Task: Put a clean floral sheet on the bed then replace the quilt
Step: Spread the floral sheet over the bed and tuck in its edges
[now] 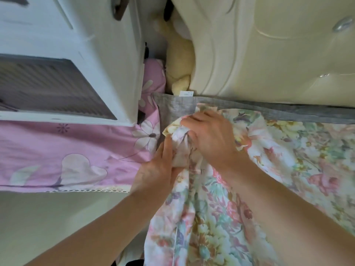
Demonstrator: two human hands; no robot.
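A person is working 2 bare hands at the corner of a bed, seen from a head-worn camera looking down. The right hand is curling its fingers round a bunched corner of the floral sheet, gripping the gathered cloth just beside the grey mattress cover. The left hand is lying alongside it with fingers mostly straight, pressing against the same bunch of cloth from the left; whether its thumb is pinching the fabric cannot be told. The 2 hands are sitting close together, touching the same fold.

The floral sheet, printed in pink, green and yellow blooms, is spreading across the mattress to the right and hanging down over the near edge toward the floor. A strip of the grey cover is showing along the top edge, running under the cream tufted headboard, which is carrying shiny buttons. A small white label is sticking up at the grey cover's corner.

To the left, a pink flowered cloth is draping below a white cabinet with a slatted panel. A pale yellow plush toy is wedging in the gap between cabinet and headboard.
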